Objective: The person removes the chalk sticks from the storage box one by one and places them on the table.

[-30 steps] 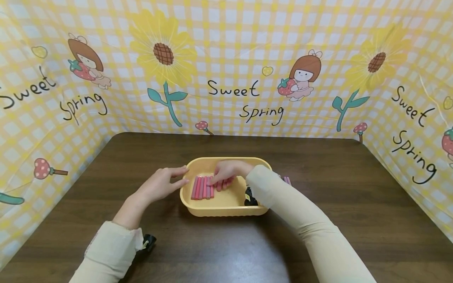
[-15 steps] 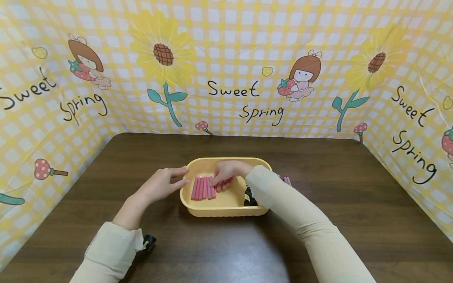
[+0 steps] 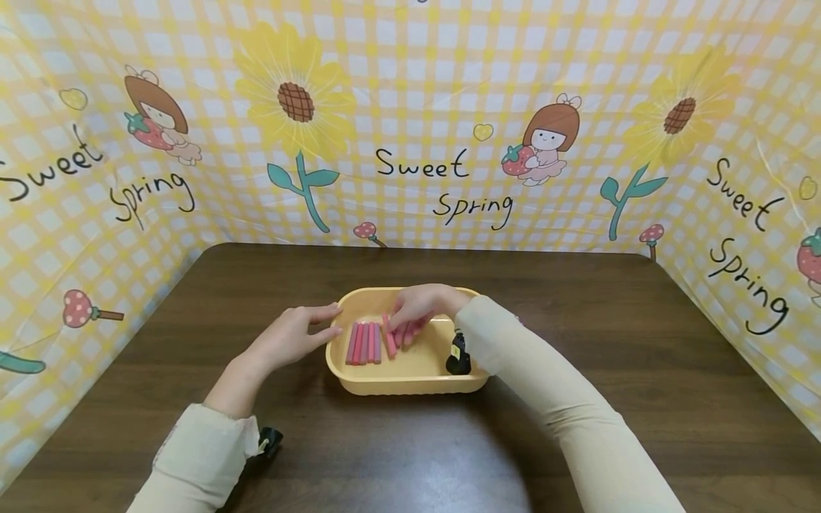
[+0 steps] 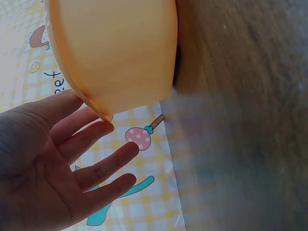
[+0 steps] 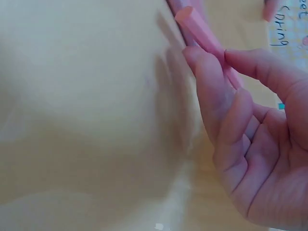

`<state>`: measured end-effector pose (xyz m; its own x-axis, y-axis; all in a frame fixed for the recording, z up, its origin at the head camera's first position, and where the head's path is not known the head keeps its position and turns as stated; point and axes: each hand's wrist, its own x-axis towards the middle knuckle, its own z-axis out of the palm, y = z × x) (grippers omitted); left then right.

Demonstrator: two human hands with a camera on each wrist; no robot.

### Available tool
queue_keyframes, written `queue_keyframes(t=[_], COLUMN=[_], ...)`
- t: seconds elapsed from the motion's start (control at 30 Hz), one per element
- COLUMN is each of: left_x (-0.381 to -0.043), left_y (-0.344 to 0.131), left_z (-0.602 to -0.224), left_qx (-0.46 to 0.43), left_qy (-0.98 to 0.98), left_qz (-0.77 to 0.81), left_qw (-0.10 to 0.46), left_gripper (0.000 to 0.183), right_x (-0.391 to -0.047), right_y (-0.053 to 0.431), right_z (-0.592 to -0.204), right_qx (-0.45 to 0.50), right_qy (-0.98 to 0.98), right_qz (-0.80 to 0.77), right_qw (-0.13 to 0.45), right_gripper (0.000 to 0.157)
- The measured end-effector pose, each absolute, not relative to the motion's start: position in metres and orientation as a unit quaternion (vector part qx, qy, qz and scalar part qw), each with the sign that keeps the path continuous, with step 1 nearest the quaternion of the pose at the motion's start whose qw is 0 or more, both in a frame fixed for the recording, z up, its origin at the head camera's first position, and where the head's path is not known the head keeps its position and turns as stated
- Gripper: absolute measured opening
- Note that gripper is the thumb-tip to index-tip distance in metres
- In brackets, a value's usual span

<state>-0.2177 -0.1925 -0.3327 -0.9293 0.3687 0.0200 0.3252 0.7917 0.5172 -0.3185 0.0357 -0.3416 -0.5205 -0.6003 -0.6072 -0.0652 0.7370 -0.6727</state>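
A yellow oblong tub (image 3: 410,385) stands mid-table. Inside it, at the left, several pink and mauve sticks (image 3: 363,343) lie side by side in a row. Just right of that row, my right hand (image 3: 420,305) pinches a pink stick (image 5: 199,29) between thumb and forefinger; it tilts away from the others. More pink shows beneath those fingers, partly hidden. My left hand (image 3: 298,331) rests at the tub's left end, its thumb and forefinger touching the rim. In the left wrist view, its other fingers (image 4: 108,166) are loosely extended outside the tub wall.
A black wrist camera (image 3: 458,355) on the right wrist hangs inside the tub's right end. Another black camera (image 3: 270,442) sits by the left cuff. Dark wooden tabletop (image 3: 577,285) surrounds the tub, with a checked printed cloth (image 3: 410,92) behind and at both sides.
My right hand has drawn a pink stick out of the row's right end, slightly to the right and up, and it now leans. The left hand stays on the rim.
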Motion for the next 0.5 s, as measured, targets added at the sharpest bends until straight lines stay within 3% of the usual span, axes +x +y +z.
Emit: queue_keyframes(t=[0.5], left_x=[-0.219], left_y=[-0.193], left_z=[-0.334], left_qx=[0.189], left_qy=[0.945], left_qz=[0.264], left_qw=[0.036], left_gripper=[0.047], right_x=[-0.320], right_y=[0.062], right_z=[-0.316], right_qx=[-0.246], right_qy=[0.803], right_qz=[-0.326], right_qw=[0.434], right_gripper=[0.017])
